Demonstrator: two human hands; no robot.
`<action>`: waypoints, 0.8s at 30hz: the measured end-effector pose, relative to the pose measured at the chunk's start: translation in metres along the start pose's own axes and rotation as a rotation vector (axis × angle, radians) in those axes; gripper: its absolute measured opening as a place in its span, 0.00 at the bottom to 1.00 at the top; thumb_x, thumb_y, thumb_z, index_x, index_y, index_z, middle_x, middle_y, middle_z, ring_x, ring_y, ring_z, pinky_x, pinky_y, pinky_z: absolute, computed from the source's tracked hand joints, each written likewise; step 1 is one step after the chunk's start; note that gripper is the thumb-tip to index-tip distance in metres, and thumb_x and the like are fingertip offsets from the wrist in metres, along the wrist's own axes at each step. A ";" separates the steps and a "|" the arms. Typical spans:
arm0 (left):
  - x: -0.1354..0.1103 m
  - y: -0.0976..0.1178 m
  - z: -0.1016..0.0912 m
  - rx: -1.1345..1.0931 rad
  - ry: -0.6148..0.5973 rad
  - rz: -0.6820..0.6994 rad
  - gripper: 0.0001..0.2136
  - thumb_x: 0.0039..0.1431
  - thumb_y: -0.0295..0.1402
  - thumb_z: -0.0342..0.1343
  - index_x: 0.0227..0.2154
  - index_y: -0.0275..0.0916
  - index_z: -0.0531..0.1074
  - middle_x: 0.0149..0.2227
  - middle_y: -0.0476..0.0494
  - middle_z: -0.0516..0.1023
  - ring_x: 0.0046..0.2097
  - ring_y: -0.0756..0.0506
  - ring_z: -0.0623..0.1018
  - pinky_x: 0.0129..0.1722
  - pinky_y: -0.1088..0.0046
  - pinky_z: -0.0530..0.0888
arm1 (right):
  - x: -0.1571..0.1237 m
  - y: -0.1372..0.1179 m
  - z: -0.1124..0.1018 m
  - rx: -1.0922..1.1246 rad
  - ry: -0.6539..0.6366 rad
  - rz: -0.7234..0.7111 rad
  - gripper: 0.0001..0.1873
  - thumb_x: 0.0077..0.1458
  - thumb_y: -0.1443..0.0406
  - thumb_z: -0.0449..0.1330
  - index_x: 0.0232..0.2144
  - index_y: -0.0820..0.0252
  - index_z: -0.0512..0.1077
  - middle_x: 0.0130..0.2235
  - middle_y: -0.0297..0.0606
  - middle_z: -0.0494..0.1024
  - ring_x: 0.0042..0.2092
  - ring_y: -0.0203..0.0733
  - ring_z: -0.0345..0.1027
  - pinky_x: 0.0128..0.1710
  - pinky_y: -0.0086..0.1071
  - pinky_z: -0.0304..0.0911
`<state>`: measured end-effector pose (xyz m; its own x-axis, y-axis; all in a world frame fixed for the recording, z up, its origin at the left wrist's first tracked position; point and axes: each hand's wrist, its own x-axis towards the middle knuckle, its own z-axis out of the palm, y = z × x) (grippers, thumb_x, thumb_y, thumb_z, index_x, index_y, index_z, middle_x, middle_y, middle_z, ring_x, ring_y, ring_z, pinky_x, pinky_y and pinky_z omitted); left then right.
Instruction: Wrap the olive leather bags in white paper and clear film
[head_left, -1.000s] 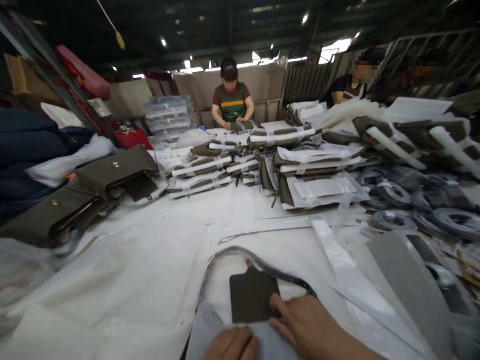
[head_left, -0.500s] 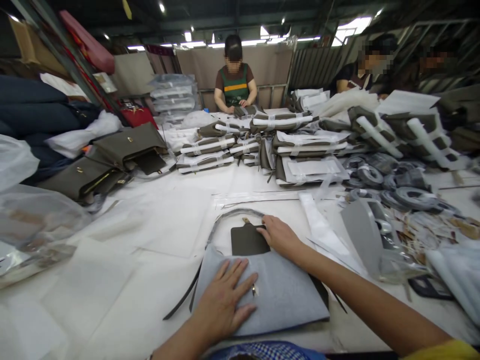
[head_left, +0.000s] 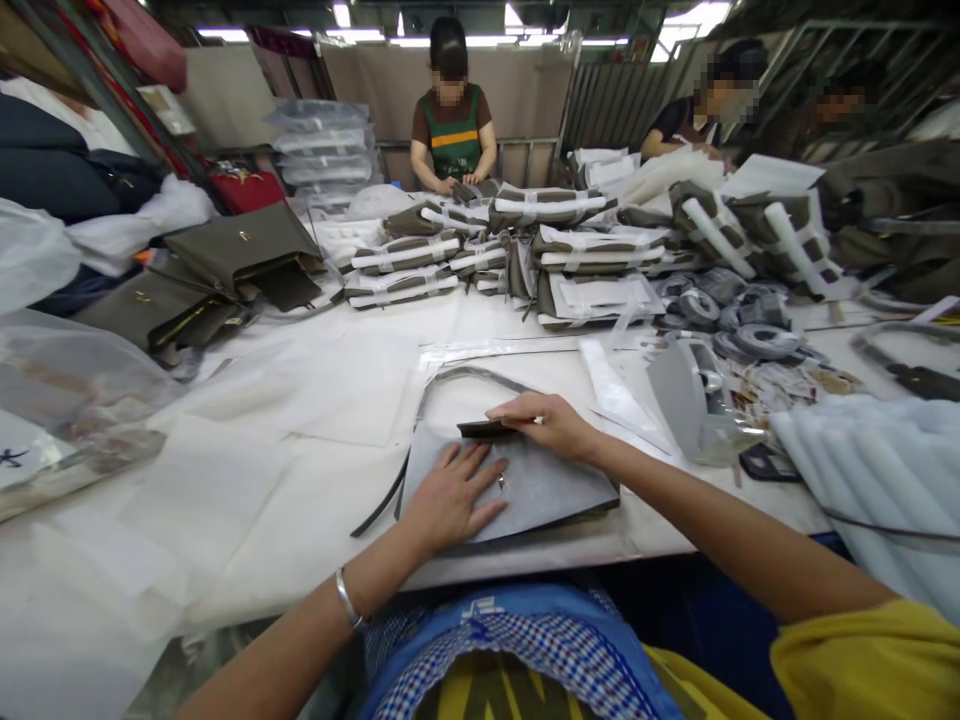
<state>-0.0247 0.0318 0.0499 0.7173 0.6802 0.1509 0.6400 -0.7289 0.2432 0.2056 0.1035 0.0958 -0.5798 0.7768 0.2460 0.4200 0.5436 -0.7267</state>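
A flat bag under a grey felt sheet [head_left: 551, 490] lies at the near table edge. My left hand [head_left: 450, 495] rests flat on the felt with its fingers spread. My right hand [head_left: 544, 425] pinches the bag's dark flap [head_left: 484, 428] and holds it lifted and folded over. A thin strap [head_left: 469, 375] arcs beyond the flap.
Stacks of wrapped olive bags [head_left: 405, 270] fill the middle of the white table [head_left: 315, 400]. Tape rolls [head_left: 754, 340] and a grey dispenser [head_left: 675, 395] lie right, white foam tubes [head_left: 870, 465] nearer. Olive handbags [head_left: 240, 250] lie left. A person in a green apron [head_left: 454, 135] works opposite, others at back right.
The view tilted down, so the table edge and my arms show. My right hand moved from lying on the flap to lifting and folding it over. My left hand stayed on the felt.
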 end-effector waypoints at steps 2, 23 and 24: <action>0.000 0.000 -0.001 -0.021 0.033 0.016 0.25 0.66 0.47 0.48 0.61 0.40 0.63 0.60 0.33 0.68 0.63 0.35 0.65 0.64 0.47 0.58 | -0.025 -0.007 0.005 -0.087 -0.095 -0.123 0.19 0.64 0.68 0.51 0.52 0.52 0.74 0.52 0.35 0.78 0.53 0.40 0.70 0.58 0.37 0.62; -0.025 0.026 -0.003 -0.076 0.089 0.250 0.16 0.69 0.30 0.45 0.56 0.37 0.67 0.56 0.40 0.74 0.57 0.46 0.74 0.56 0.68 0.74 | -0.060 -0.001 0.032 -0.346 -0.295 -0.218 0.19 0.65 0.70 0.50 0.55 0.59 0.72 0.60 0.46 0.69 0.57 0.46 0.64 0.57 0.40 0.60; -0.026 0.030 -0.002 -0.061 0.091 0.219 0.16 0.69 0.32 0.46 0.56 0.37 0.68 0.56 0.40 0.74 0.57 0.45 0.74 0.56 0.67 0.74 | -0.058 -0.005 0.031 -0.357 -0.312 -0.196 0.18 0.65 0.69 0.51 0.53 0.58 0.73 0.59 0.45 0.70 0.56 0.46 0.65 0.57 0.40 0.60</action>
<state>-0.0247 -0.0079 0.0553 0.8075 0.5131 0.2910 0.4525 -0.8553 0.2524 0.2154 0.0462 0.0652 -0.8291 0.5476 0.1130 0.4636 0.7862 -0.4086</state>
